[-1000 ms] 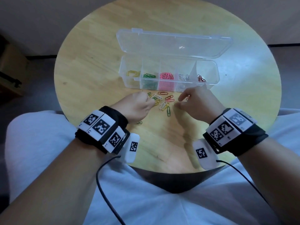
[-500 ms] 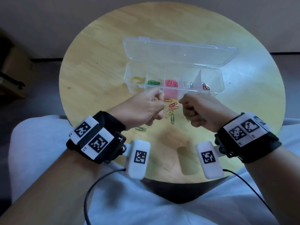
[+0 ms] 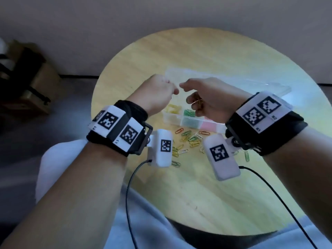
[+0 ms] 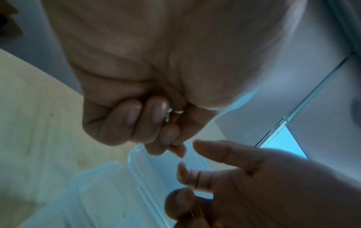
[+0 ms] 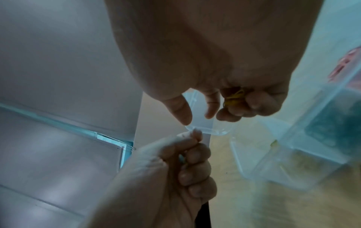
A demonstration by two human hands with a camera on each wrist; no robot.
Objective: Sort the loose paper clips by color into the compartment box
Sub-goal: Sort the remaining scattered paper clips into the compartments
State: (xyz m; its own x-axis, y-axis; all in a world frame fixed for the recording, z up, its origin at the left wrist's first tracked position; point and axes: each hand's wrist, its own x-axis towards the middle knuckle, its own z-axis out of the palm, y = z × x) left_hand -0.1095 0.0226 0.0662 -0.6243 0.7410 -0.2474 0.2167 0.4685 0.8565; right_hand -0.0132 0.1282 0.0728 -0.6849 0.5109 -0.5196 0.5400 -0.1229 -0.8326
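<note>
My left hand (image 3: pixel 171 90) hovers as a fist above the left end of the clear compartment box (image 3: pixel 188 122). Its curled fingers (image 4: pixel 134 114) grip a pale paper clip (image 4: pixel 175 111). My right hand (image 3: pixel 185 93) hangs just to the right, almost touching the left one. Its thumb and forefinger are spread apart, while its other fingers (image 5: pixel 254 104) curl round a few yellow paper clips (image 5: pixel 234 97) (image 3: pixel 197 102). Yellow (image 3: pixel 172 107), green (image 3: pixel 188 112) and pink (image 3: pixel 212 125) clips lie in separate compartments. The right part of the box is hidden behind my right wrist.
Several loose clips (image 3: pixel 188 141) of mixed colours lie on the round wooden table (image 3: pixel 197 194) in front of the box. The box lid (image 3: pixel 251 85) stands open behind it. A brown case (image 3: pixel 32 90) stands on the floor at the left.
Both hands rose from the loose pile and moved up and left over the box's left end. The right thumb and forefinger have spread. The head view has swung, so the table sits further right.
</note>
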